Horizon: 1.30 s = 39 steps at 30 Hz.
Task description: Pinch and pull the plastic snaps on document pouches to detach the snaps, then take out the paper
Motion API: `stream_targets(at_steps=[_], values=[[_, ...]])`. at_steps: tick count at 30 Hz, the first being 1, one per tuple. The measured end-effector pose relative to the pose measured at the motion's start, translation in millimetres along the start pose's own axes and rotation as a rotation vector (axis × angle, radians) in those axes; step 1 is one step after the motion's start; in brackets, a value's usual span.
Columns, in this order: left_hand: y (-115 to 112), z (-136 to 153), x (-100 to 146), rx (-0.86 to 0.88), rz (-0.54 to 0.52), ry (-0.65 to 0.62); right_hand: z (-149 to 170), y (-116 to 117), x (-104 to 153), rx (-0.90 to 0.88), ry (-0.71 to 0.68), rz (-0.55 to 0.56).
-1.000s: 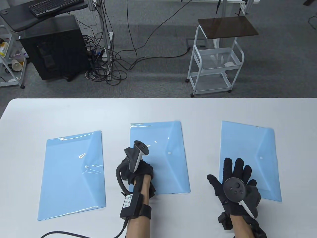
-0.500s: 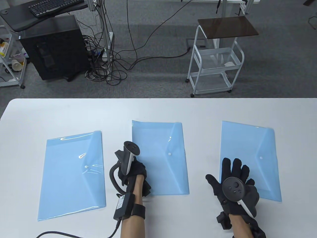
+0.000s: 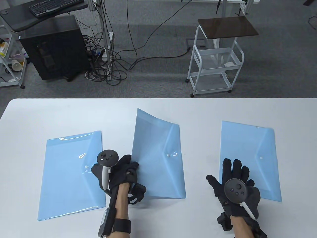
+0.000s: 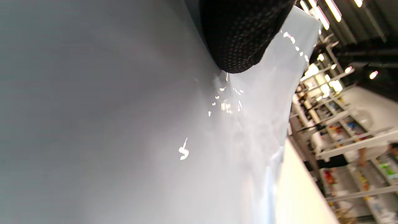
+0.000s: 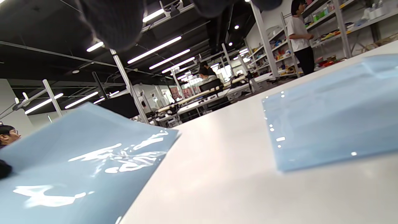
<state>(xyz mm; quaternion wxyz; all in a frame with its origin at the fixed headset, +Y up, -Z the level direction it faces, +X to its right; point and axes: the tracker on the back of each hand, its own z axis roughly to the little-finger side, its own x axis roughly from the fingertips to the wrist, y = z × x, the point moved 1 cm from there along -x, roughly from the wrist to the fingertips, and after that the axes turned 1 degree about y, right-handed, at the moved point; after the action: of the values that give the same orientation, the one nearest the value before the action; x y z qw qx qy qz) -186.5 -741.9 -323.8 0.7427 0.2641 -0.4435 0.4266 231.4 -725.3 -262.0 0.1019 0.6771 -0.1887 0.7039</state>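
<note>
The left hand (image 3: 122,173) now grips the middle document pouch (image 3: 158,158) by its left edge, newly lifted off the worktop (image 3: 37,111). Its snap (image 3: 168,155), right of that hand, remains fastened. The right hand (image 3: 235,183) rests flat, fingers spread, on the right pouch (image 3: 250,143).

Overhead camera looks down on the bench (image 3: 49,111); the left wrist camera presses close against the middle pouch (image 4: 124,124), which the low right wrist view shares.

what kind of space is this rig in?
Likely an open-plan lab or workshop: a white table on grey carpet, a PC tower trailing cables, stocked shelving racks and ceiling strip lights.
</note>
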Motion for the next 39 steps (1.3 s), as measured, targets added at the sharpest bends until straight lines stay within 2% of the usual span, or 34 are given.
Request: stream_targets(at_steps=[6,12,16,21,26,32,39], values=[[17,0,30,0.051,0.074,-0.081,0,0,1,0.003,-0.001,0.001],[15,13,55,0.081,0.130,-0.093,-2,1,1,0.020,-0.002,-0.002],[10,28,64,0.078,0.166,-0.073,-3,2,1,0.033,-0.005,-0.004],[1,48,65,0.075,0.223,-0.018,-4,2,2,0.048,-0.008,-0.004],[-10,64,60,-0.016,0.256,0.043,-6,3,3,0.065,-0.014,-0.005],[-20,63,60,-0.138,0.229,0.048,-16,3,6,0.088,-0.043,-0.010],[-21,63,58,-0.174,0.203,0.063,-43,-3,10,0.091,-0.127,-0.046]])
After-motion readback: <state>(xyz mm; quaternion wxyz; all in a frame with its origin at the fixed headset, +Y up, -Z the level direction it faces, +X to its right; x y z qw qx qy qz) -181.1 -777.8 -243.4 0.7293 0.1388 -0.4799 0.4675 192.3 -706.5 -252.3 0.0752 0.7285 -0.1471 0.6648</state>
